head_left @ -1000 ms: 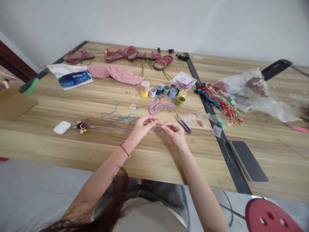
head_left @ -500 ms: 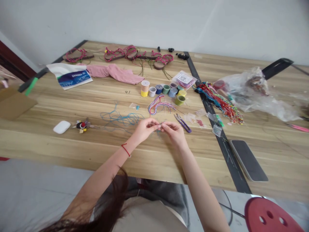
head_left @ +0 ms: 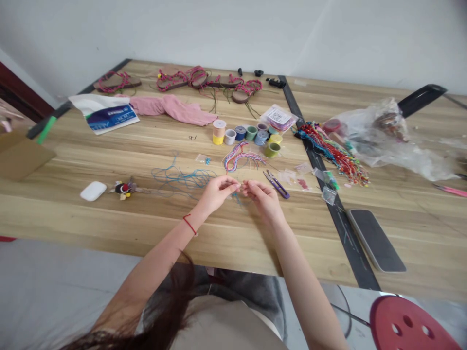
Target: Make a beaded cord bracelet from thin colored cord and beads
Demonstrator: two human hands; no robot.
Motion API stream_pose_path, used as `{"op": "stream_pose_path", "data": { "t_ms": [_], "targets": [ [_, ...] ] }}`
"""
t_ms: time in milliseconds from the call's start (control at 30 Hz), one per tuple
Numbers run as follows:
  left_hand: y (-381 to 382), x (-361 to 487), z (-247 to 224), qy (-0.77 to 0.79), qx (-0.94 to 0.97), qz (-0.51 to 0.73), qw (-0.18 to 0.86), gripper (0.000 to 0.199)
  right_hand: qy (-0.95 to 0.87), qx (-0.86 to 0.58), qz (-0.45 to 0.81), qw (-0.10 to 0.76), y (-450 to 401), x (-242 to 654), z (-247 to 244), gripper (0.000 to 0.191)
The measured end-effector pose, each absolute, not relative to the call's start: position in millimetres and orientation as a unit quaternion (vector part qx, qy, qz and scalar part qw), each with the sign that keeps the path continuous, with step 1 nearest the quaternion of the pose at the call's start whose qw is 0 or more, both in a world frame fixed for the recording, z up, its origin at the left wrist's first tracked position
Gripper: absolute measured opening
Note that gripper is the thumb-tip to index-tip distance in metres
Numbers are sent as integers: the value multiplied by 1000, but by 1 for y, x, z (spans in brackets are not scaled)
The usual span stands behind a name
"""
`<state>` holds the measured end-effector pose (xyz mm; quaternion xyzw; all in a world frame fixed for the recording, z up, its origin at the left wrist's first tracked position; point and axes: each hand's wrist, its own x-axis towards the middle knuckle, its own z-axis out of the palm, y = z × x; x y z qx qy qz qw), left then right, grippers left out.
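Thumb and forefinger of my left hand point(head_left: 218, 190) are pinched on thin blue cord, with a red string bracelet point(head_left: 189, 225) on that wrist. My right hand point(head_left: 263, 198) faces it a small gap away, its fingertips pinched on the fine cord too. Short blue ends point(head_left: 237, 198) hang below the fingertips. A loose tangle of blue cord point(head_left: 186, 179) spreads over the table left of my hands. Just beyond them lies a pink, white and blue thread bundle point(head_left: 233, 159). Purple-handled thread snips point(head_left: 279, 187) rest beside my right hand.
Thread spools point(head_left: 251, 133) stand behind the bundle. Small bead bags point(head_left: 302, 169) and a phone point(head_left: 375, 239) lie to the right, near colourful braided cords point(head_left: 335, 155). Leftward are a white case point(head_left: 93, 191), a keyring point(head_left: 124, 188) and a tissue pack point(head_left: 112, 116). Corded sandals point(head_left: 173, 80) line the back.
My fingertips, close together before, have drawn slightly apart, and the blue cord ends below them show more clearly. The things on the table stay put.
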<state>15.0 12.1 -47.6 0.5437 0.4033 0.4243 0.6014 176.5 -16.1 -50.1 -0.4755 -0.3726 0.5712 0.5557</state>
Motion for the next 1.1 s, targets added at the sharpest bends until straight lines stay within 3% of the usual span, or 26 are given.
{"op": "stream_pose_path", "data": {
  "t_ms": [567,833,1100],
  "targets": [
    [15,13,-45,414,533,439,594,27,-439,-444,607,491,-17,169,-54,34],
    [25,6,-45,443,517,460,570,27,-510,-510,515,463,-17,169,-60,23],
    [31,3,-49,455,510,457,570,19,-531,-528,478,459,-13,179,-62,25]
  ]
}}
